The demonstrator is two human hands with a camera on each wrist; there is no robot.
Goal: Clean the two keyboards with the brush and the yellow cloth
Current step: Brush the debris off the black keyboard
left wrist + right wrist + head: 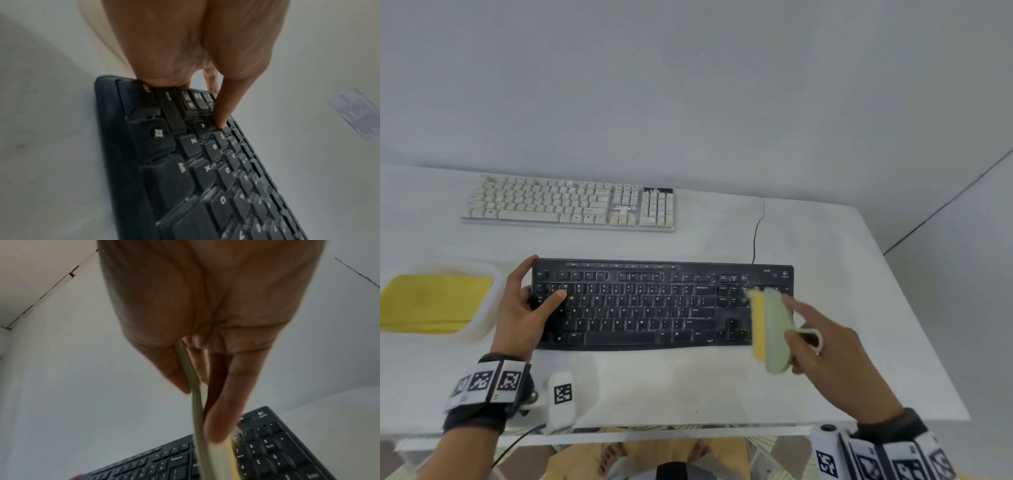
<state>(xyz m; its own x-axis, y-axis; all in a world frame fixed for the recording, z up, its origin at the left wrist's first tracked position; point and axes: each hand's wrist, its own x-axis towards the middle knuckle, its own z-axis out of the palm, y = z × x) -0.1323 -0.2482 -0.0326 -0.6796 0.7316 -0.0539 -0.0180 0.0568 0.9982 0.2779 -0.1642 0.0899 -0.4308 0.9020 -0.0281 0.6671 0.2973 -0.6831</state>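
Observation:
A black keyboard [647, 305] lies in front of me on the white table [825, 246]. My left hand [527, 301] grips its left end, thumb [224, 112] pressing the keys and fingers wrapped over the far left corner. My right hand [822, 342] holds a pale green brush [774, 332] with yellow bristles, set over the number pad at the right end [265, 449]; the index finger lies straight along the brush back [197, 418]. A white keyboard [571, 204] rests farther back on the left. The folded yellow cloth [434, 301] sits in a white tray [489, 308] at the left.
The black keyboard's cable [756, 236] runs back toward the wall. The table's right edge [914, 308] slants near my right hand, and its front edge [688, 428] is close to my wrists. A printed paper sheet [357, 113] shows in the left wrist view.

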